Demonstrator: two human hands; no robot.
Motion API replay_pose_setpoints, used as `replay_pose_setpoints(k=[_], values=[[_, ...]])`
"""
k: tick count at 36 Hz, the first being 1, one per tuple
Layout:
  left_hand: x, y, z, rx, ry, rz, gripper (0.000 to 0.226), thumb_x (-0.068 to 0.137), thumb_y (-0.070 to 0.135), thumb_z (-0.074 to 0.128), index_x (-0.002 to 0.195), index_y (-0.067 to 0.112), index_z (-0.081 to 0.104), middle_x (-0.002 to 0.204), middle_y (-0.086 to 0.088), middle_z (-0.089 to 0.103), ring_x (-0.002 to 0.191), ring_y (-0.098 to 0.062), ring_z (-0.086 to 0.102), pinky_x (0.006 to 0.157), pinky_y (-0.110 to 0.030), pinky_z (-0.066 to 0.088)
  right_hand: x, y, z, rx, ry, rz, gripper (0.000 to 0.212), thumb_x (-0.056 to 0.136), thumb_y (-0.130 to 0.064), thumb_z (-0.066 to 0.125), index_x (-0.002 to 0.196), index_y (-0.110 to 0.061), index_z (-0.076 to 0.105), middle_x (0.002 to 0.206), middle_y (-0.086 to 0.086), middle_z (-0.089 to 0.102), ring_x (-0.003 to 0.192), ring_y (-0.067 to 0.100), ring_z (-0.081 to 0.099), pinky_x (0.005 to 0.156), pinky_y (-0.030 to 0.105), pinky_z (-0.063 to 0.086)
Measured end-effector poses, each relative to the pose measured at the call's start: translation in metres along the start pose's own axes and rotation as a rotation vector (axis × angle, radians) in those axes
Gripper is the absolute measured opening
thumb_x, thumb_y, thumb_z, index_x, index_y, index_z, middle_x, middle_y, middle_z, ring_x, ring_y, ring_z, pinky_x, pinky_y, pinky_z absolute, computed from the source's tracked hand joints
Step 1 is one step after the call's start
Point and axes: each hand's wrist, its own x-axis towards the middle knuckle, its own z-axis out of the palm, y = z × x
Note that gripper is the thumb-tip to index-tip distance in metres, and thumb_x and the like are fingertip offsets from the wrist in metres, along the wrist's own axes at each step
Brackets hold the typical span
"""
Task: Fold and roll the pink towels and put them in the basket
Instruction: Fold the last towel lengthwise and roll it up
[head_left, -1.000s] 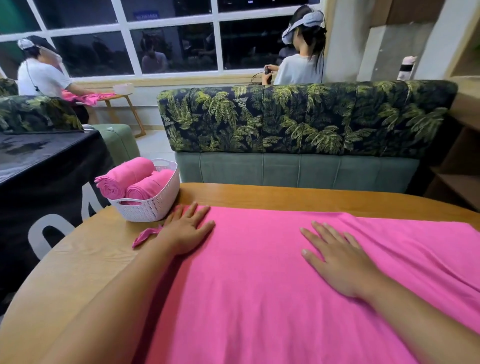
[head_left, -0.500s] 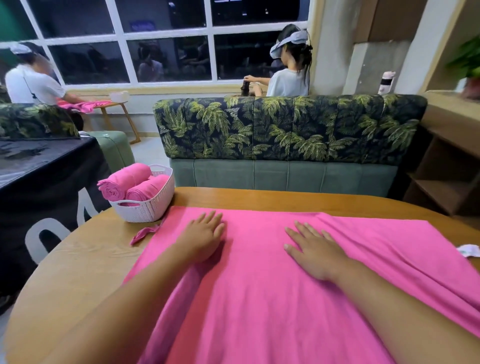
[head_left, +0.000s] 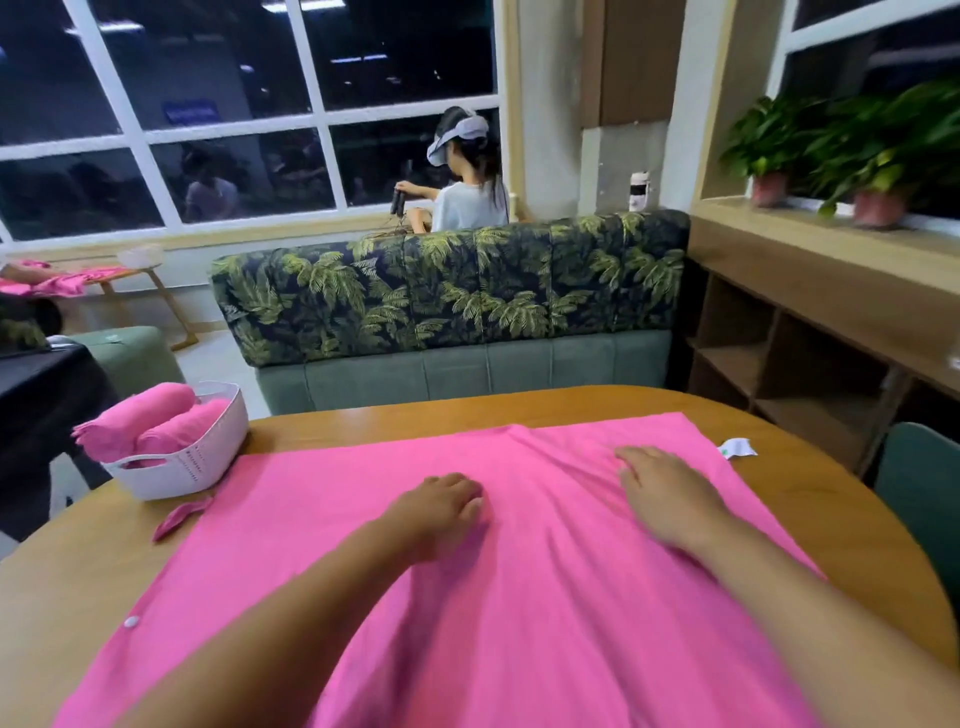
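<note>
Basket (head_left: 208, 462), left of frame: two rolled towels (head_left: 150, 423). My left hand (head_left: 441, 512) and right hand (head_left: 662, 496) rest flat, gripping nothing, on an unfolded towel (head_left: 519, 634).

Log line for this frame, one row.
towel: spread on table, not rolled | left hand: on towel | right hand: flat on towel | basket: two rolled towels inside

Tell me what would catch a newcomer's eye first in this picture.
The big pink towel lies spread across the wooden table, with the left hand and right hand resting on it. At the table's left edge, a white basket holds two rolled pink towels.
</note>
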Motion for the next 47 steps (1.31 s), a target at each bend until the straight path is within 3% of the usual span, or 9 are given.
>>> replay_pose_setpoints(k=[5,10,14,18,23,27,39,44,47], values=[[0.022,0.021,-0.009,0.081,0.006,-0.082,0.041,0.106,0.055,0.032,0.136,0.036,0.052,0.131,-0.008,0.051,0.121,-0.035,0.047,0.099,-0.049,0.048,-0.005,0.052,-0.008,0.059,0.023,0.125,0.035,0.099,-0.036,0.055,0.132,-0.031,0.065,0.138,-0.006,0.064,0.126,0.022,0.059,0.104,0.035,0.048],[0.052,0.033,-0.014,0.049,0.04,-0.051,0.048,0.093,0.051,0.026,0.105,0.014,0.054,0.115,-0.012,0.056,0.111,-0.035,0.054,0.09,-0.046,0.049,0.006,0.071,-0.011,0.153,0.06,0.185,0.033,0.106,-0.039,0.042,0.083,-0.023,0.058,0.103,0.007,0.07,0.097,0.033,0.064,0.078,0.04,0.048],[0.075,0.033,-0.009,0.085,0.128,-0.038,0.039,0.097,0.047,0.034,0.104,0.015,0.057,0.115,-0.009,0.059,0.11,-0.032,0.054,0.088,-0.044,0.05,0.021,0.086,-0.01,0.073,0.019,0.248,0.025,0.096,-0.035,0.059,0.116,-0.024,0.07,0.122,0.005,0.066,0.111,0.029,0.063,0.085,0.034,0.049],[0.095,0.031,-0.006,0.044,0.195,-0.007,0.065,0.085,0.054,0.017,0.123,0.027,0.062,0.126,-0.001,0.062,0.116,-0.03,0.057,0.094,-0.043,0.052,0.031,0.091,-0.011,0.117,-0.044,0.266,0.031,0.087,-0.037,0.069,0.117,-0.027,0.069,0.106,-0.007,0.057,0.11,0.023,0.06,0.089,0.033,0.051],[0.12,0.025,-0.002,-0.001,0.258,0.007,0.03,0.094,0.047,0.038,0.103,0.028,0.06,0.106,0.001,0.069,0.099,-0.029,0.065,0.077,-0.038,0.053,0.054,0.095,-0.006,0.059,-0.058,-0.005,0.046,0.101,-0.029,0.056,0.147,-0.029,0.056,0.155,-0.006,0.05,0.144,0.017,0.042,0.12,0.028,0.028],[0.141,0.013,0.008,-0.028,0.325,0.112,0.02,0.092,0.044,0.04,0.088,0.028,0.05,0.086,0.001,0.056,0.086,-0.029,0.055,0.079,-0.043,0.049,0.07,0.101,0.0,-0.068,-0.198,-0.042,0.053,0.109,-0.05,0.037,0.16,-0.036,0.036,0.17,-0.01,0.026,0.157,0.009,0.019,0.128,0.035,0.016],[0.16,-0.003,0.035,-0.08,0.534,0.211,0.02,0.092,0.042,0.041,0.091,0.028,0.056,0.084,0.008,0.053,0.075,-0.02,0.04,0.075,-0.04,0.041,0.093,0.105,-0.001,-0.248,-0.174,0.173,0.063,0.108,-0.059,0.018,0.166,-0.037,0.013,0.174,-0.013,0.002,0.16,0.015,0.007,0.128,0.053,0.006],[0.162,-0.006,0.037,-0.122,0.548,0.217,0.021,0.091,0.043,0.04,0.09,0.029,0.055,0.084,0.011,0.051,0.076,-0.017,0.036,0.075,-0.04,0.042,0.104,0.108,-0.006,-0.278,-0.139,0.216,0.056,0.109,-0.054,0.019,0.164,-0.041,0.02,0.172,-0.017,0.014,0.158,0.018,0.016,0.127,0.057,0.011],[0.16,-0.006,0.036,-0.149,0.543,0.212,0.02,0.09,0.044,0.041,0.088,0.029,0.054,0.082,0.014,0.045,0.077,-0.017,0.037,0.074,-0.039,0.042,0.1,0.107,-0.009,-0.258,-0.076,0.194,0.049,0.106,-0.046,0.037,0.155,-0.042,0.043,0.163,-0.013,0.036,0.149,0.019,0.032,0.123,0.048,0.026]])
